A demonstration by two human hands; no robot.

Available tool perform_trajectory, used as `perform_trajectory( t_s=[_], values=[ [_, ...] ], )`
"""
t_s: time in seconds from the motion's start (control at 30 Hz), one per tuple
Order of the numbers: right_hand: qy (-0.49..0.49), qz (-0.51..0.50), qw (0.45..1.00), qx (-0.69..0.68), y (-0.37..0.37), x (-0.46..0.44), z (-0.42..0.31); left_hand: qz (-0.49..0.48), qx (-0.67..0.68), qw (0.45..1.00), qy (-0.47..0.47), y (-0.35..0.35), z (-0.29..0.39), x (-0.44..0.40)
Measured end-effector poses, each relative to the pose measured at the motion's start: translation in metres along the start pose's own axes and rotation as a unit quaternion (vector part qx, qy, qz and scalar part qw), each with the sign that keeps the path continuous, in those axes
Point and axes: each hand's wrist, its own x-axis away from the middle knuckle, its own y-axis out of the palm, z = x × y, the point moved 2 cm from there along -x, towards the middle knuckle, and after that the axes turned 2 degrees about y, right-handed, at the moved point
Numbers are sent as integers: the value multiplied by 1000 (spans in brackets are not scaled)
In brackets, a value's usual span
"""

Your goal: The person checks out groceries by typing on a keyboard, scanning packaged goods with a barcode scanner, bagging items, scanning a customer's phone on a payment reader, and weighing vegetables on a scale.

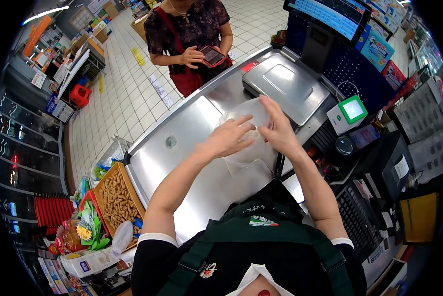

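Observation:
A thin, clear plastic bag (243, 160) hangs over the metal counter (192, 182), partly hidden by my hands. My left hand (230, 138) lies against its left side with the fingers spread. On the other side, my right hand (279, 129) holds the bag's upper edge near its fingertips, thumb apart from the fingers. The bag looks see-through, and I make out nothing inside it. Just beyond my hands sits a flat steel weighing scale (285, 84).
Across the counter stands a person (189, 44) holding a phone (211, 55). A wooden tray of peanuts (115, 197) is at the left end. To the right are a monitor (332, 17), a green-framed payment device (352, 109) and a keyboard (357, 217).

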Motion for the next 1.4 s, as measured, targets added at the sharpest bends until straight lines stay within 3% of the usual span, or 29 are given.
perform_trajectory(
  t_s=[0.07,0.13,0.2,0.27,0.33,0.4,0.53,0.6,0.67,0.73,0.8,1.07,1.17,1.27,1.33,1.4],
  values=[
    [134,35,986,-92,-12,2,5,-22,48,998,-33,-15,3,14],
    [138,91,982,-96,-18,4,15,-52,45,995,-74,-26,5,31],
    [222,98,960,-142,-23,3,23,-60,-4,995,-75,-27,-7,49],
    [194,136,957,-168,-16,-7,23,-66,-56,993,-78,-37,-15,59],
    [131,150,968,-152,-8,-19,14,91,-174,980,-6,-57,-16,65],
    [124,152,966,-166,4,-35,9,118,-206,971,-1,-69,-23,65],
    [100,139,962,-211,32,-48,5,194,-272,940,-66,-80,-54,77],
    [101,140,961,-216,44,-52,3,216,-243,936,-135,-83,-65,84],
    [60,143,962,-224,57,-56,3,232,-242,933,-133,-87,-73,91],
    [57,143,961,-232,68,-57,1,242,-161,935,-200,-88,-86,102],
    [19,125,981,-146,73,-55,-7,272,-130,935,-187,-87,-89,107],
    [45,127,985,-111,31,-14,-12,244,-79,949,-181,-63,-97,104],
    [94,135,985,-56,-3,25,-11,261,-74,951,-147,-54,-97,99],
    [178,149,973,-9,-36,78,-3,239,-13,954,-178,-46,-115,102],
    [193,187,963,-31,-51,110,2,245,-3,957,-158,-47,-120,93],
    [219,243,943,-69,-59,140,12,345,197,882,-252,-50,-144,101]
  ],
)
